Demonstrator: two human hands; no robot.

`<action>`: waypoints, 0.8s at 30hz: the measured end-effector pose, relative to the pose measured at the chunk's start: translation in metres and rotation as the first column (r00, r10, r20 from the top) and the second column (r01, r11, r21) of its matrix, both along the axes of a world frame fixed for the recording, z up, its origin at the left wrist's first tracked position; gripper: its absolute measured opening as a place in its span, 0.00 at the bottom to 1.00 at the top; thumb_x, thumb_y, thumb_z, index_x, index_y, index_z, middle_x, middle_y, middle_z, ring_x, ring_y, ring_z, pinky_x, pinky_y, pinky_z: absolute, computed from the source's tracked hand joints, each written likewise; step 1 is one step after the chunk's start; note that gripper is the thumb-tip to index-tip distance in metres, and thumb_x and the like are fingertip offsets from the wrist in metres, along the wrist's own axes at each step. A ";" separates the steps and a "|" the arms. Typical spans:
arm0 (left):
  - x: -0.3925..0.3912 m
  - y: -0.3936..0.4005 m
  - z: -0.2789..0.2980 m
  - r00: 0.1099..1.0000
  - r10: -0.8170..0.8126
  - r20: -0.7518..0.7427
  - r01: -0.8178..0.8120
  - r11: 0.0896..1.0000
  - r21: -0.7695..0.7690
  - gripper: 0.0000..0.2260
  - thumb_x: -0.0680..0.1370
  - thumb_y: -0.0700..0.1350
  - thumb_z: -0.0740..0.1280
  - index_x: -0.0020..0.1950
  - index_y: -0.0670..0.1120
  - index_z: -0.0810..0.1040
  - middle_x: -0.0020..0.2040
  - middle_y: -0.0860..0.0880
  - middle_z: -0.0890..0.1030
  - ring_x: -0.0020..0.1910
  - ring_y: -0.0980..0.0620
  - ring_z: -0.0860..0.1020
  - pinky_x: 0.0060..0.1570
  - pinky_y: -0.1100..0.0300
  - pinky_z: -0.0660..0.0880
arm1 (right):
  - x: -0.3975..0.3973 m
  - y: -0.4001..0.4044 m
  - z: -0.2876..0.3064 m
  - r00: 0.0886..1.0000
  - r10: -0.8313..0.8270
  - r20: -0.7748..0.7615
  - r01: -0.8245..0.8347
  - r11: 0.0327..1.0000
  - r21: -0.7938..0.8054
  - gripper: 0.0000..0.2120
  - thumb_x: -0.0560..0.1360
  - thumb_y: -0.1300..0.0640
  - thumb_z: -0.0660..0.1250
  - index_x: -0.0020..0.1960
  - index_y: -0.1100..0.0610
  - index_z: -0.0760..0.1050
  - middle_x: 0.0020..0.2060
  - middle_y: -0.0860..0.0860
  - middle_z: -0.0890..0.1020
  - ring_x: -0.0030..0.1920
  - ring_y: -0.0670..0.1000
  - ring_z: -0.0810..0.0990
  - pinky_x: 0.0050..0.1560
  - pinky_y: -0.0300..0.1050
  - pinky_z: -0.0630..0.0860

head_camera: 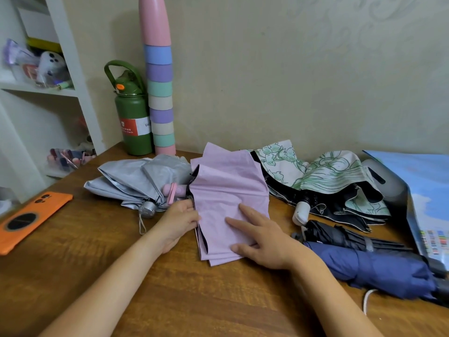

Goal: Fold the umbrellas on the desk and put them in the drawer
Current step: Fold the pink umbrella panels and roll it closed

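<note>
One lilac umbrella (226,198) lies mid-desk (170,288), canopy pleated flat, panels stacked. My right hand (262,242) presses on its near end, fingers straight and spread, holding nothing. My left hand (178,220) meets the canopy's left edge; fingers seem tucked round the folds, though the view there is poor. Grey umbrella (136,181) sits just left, touching, a pink handle (173,189) between them. Green-print umbrella (323,181) sprawls to the right; black umbrella (340,235) and navy umbrella (379,266) lie nearer me. Orange phone (31,220) far left; green bottle (132,117) by the wall.
</note>
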State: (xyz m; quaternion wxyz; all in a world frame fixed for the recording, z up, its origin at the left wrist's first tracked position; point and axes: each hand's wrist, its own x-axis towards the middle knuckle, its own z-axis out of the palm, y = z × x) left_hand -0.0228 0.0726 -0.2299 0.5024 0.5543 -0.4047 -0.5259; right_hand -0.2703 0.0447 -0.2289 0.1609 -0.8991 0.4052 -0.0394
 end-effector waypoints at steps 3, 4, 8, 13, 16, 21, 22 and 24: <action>-0.003 0.000 -0.004 0.998 0.050 0.028 -0.048 0.996 -0.080 0.11 0.82 0.33 0.63 0.58 0.45 0.82 0.59 0.42 0.85 0.60 0.47 0.82 0.68 0.46 0.75 | 0.001 0.001 0.001 0.999 0.008 -0.043 -0.007 1.000 0.016 0.32 0.81 0.34 0.60 0.81 0.34 0.52 0.83 0.44 0.42 0.82 0.46 0.39 0.82 0.51 0.43; -0.004 0.000 -0.007 0.995 0.059 0.082 -0.048 0.990 -0.135 0.09 0.83 0.37 0.65 0.58 0.47 0.82 0.57 0.46 0.86 0.60 0.47 0.83 0.66 0.47 0.76 | 0.002 0.001 0.001 0.999 0.008 -0.053 -0.007 1.000 0.022 0.32 0.80 0.33 0.58 0.81 0.34 0.51 0.83 0.44 0.41 0.82 0.46 0.38 0.82 0.50 0.41; -0.003 0.004 -0.014 0.768 0.386 0.512 -0.191 0.900 -0.392 0.13 0.76 0.48 0.76 0.52 0.46 0.75 0.50 0.51 0.81 0.45 0.53 0.80 0.46 0.66 0.76 | 0.002 0.003 0.001 0.997 0.002 -0.076 0.002 0.998 0.058 0.42 0.68 0.21 0.44 0.81 0.32 0.49 0.82 0.42 0.38 0.81 0.44 0.36 0.81 0.48 0.38; -0.005 0.019 0.002 0.510 0.553 0.659 0.157 0.694 -0.703 0.11 0.77 0.51 0.72 0.45 0.49 0.72 0.42 0.55 0.73 0.43 0.54 0.73 0.44 0.59 0.72 | 0.003 0.004 0.003 0.997 0.002 -0.074 0.003 0.998 0.067 0.36 0.76 0.26 0.50 0.81 0.33 0.49 0.82 0.43 0.38 0.81 0.43 0.35 0.81 0.48 0.37; -0.009 0.016 -0.012 0.405 0.303 0.863 0.424 0.773 -0.471 0.18 0.80 0.61 0.63 0.63 0.52 0.79 0.64 0.56 0.76 0.67 0.55 0.71 0.68 0.59 0.67 | 0.002 0.004 0.003 0.999 0.005 -0.045 -0.002 0.998 0.067 0.33 0.79 0.29 0.54 0.81 0.34 0.53 0.83 0.43 0.42 0.82 0.43 0.38 0.81 0.48 0.40; -0.004 0.013 -0.025 0.123 0.040 0.992 0.508 0.856 -0.098 0.34 0.82 0.68 0.51 0.84 0.57 0.48 0.83 0.60 0.41 0.79 0.63 0.33 0.78 0.61 0.35 | -0.001 -0.002 0.010 0.974 -0.114 0.194 0.130 0.989 -0.074 0.25 0.80 0.32 0.54 0.46 0.48 0.82 0.50 0.46 0.84 0.54 0.49 0.80 0.58 0.54 0.76; -0.004 0.015 -0.024 0.084 0.002 0.996 0.513 0.858 -0.045 0.34 0.83 0.68 0.51 0.84 0.57 0.43 0.82 0.61 0.35 0.78 0.64 0.29 0.77 0.59 0.32 | -0.002 -0.004 0.010 0.966 -0.154 0.210 0.183 0.975 -0.125 0.30 0.78 0.30 0.52 0.40 0.53 0.79 0.41 0.49 0.82 0.44 0.51 0.79 0.49 0.55 0.78; -0.005 0.019 -0.020 0.027 -0.053 0.998 0.510 0.859 0.032 0.35 0.83 0.69 0.50 0.83 0.58 0.37 0.80 0.62 0.30 0.76 0.63 0.26 0.76 0.57 0.30 | -0.002 -0.009 0.008 0.955 -0.213 0.204 0.256 0.943 -0.214 0.32 0.75 0.31 0.51 0.35 0.58 0.76 0.33 0.52 0.79 0.38 0.53 0.78 0.42 0.57 0.77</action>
